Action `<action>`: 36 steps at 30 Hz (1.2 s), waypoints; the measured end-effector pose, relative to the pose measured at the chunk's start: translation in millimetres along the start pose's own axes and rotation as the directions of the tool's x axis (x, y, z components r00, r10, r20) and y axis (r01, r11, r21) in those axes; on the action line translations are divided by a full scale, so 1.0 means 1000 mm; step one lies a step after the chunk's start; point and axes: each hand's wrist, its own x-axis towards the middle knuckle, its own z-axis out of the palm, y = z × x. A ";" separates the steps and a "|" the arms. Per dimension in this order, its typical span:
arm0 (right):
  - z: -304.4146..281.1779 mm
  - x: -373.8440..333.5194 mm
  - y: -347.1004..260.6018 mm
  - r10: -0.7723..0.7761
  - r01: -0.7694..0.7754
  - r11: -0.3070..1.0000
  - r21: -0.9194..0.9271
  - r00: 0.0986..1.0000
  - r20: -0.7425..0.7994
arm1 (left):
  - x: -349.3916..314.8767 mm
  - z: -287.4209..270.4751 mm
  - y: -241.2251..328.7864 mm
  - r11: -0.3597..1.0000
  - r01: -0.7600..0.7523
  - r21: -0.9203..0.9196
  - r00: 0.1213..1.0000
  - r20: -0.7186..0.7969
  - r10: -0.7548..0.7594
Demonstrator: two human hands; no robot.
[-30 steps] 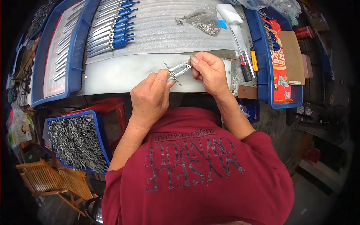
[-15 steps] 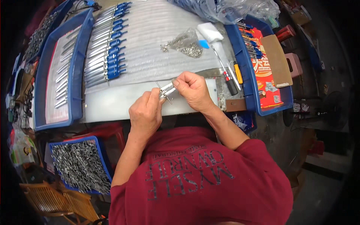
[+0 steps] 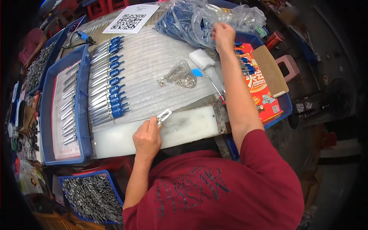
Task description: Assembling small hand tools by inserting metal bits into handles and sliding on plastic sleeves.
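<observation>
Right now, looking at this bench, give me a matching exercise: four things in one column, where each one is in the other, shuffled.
Things:
1. left hand
2. right hand
3. blue-handled tools
4. loose metal parts

Places:
A. lined up in a row on the ribbed sheet
B. at the clear plastic bag at the far side
C. heaped in a blue tray near the person's left hip
D. over the white board, holding a small metal piece

Pairs: 1-D, 2-B, 3-A, 4-C

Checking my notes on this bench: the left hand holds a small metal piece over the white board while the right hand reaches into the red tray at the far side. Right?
Not quite. In the head view the right hand reaches to the clear plastic bag of blue parts, not a red tray. The left hand does hold the small metal piece over the white board.
</observation>
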 end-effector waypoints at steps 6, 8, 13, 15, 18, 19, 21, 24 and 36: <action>0.021 0.040 0.042 -0.142 0.486 0.461 -0.742 0.866 0.479 | -0.002 -0.001 -0.004 1.000 0.002 0.019 0.999 0.037 -0.002; 0.028 0.045 0.041 0.154 0.638 0.151 -0.755 0.739 0.656 | -0.002 -0.003 -0.004 0.997 -0.024 0.080 0.998 0.057 0.019; 0.027 0.065 0.072 0.133 0.596 0.067 -0.800 0.789 0.599 | -0.001 0.001 -0.005 0.995 -0.053 0.086 0.996 0.072 0.047; 0.037 0.056 0.050 0.196 0.635 -0.002 -0.772 0.758 0.623 | -0.003 0.000 -0.007 0.999 -0.017 0.029 0.998 0.066 0.015; 0.040 0.049 0.018 0.380 0.576 0.031 -0.817 0.749 0.543 | -0.001 -0.001 -0.005 1.000 -0.011 0.022 0.997 0.075 0.009; 0.037 0.055 0.027 0.375 0.571 0.038 -0.820 0.752 0.542 | -0.001 0.000 -0.004 1.000 -0.010 0.019 0.997 0.076 0.009; 0.032 0.062 0.038 0.372 0.566 0.045 -0.823 0.756 0.539 | -0.001 0.001 -0.005 1.000 -0.012 0.022 0.997 0.079 0.010; 0.029 0.063 0.042 0.341 0.629 0.121 -0.768 0.700 0.627 | 0.001 0.001 -0.004 1.000 0.001 0.014 0.996 0.085 -0.002; 0.026 0.057 0.054 0.100 0.712 0.116 -0.692 0.685 0.722 | 0.002 -0.003 -0.006 1.000 0.003 -0.007 0.999 0.050 -0.003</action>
